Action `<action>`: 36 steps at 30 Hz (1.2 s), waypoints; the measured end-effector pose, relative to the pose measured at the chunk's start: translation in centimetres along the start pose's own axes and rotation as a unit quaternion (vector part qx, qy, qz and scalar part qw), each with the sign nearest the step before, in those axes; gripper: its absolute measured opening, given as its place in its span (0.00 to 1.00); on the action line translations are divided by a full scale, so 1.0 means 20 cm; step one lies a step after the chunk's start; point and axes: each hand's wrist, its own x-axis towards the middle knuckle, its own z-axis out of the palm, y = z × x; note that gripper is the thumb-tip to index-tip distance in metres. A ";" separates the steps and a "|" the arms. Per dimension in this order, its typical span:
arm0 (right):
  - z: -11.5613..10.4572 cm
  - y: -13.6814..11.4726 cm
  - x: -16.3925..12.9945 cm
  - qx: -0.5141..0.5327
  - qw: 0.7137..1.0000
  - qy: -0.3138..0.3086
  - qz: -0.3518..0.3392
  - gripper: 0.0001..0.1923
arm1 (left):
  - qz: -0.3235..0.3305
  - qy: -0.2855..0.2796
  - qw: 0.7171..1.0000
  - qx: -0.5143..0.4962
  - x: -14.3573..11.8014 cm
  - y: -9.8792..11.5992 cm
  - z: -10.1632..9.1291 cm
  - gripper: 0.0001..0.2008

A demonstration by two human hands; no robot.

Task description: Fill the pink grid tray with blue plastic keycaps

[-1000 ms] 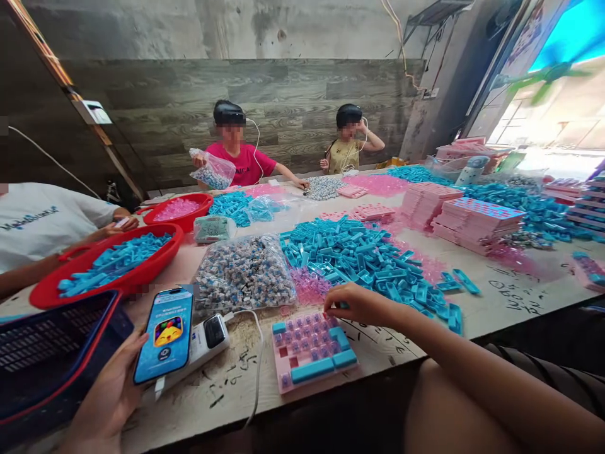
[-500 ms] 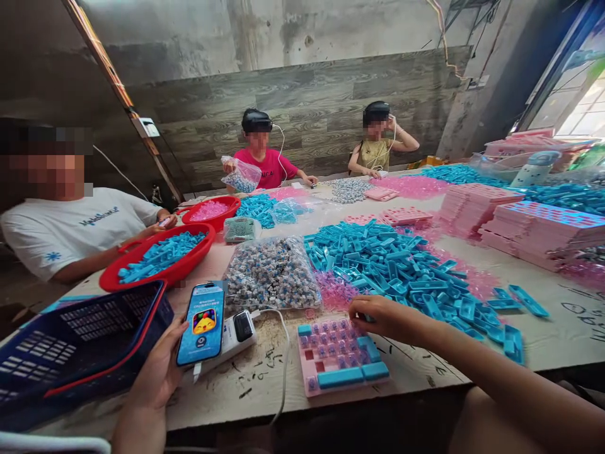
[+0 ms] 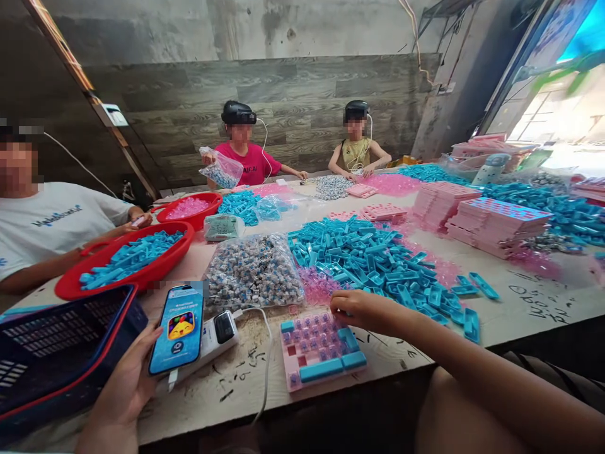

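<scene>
My left hand [image 3: 123, 384] holds a blue-screened phone [image 3: 176, 329] upright at the near left, over a white power bank [image 3: 213, 334] with a cable. My right hand [image 3: 363, 310] rests fingers-down at the top right corner of a pink keypad tray [image 3: 319, 350] that carries pink keycaps and a few blue ones. Whether the fingers pinch a small piece I cannot tell. Just beyond that hand lies a big heap of blue plastic caps [image 3: 373, 258] and a patch of clear pink caps [image 3: 318, 286].
A clear bag of grey switches [image 3: 253, 271] lies behind the phone. Red bowls [image 3: 118, 263] and a dark blue basket [image 3: 61, 347] stand at the left. Stacks of pink trays [image 3: 491, 224] sit at the right. Three other people sit around the table [image 3: 520, 296].
The view swung left and then back to the right. My hands have kept their places: the left on the phone, the right at the tray's corner.
</scene>
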 end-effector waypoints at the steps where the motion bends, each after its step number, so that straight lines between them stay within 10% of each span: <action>1: 0.00 0.00 0.00 0.001 1.000 0.002 -0.003 0.05 | -0.004 -0.004 1.000 0.000 0.00 0.00 0.00 0.19; 36: 0.01 0.05 0.03 0.180 0.981 0.032 0.071 0.04 | 0.005 -0.032 0.999 0.022 0.09 -0.05 -0.07 0.22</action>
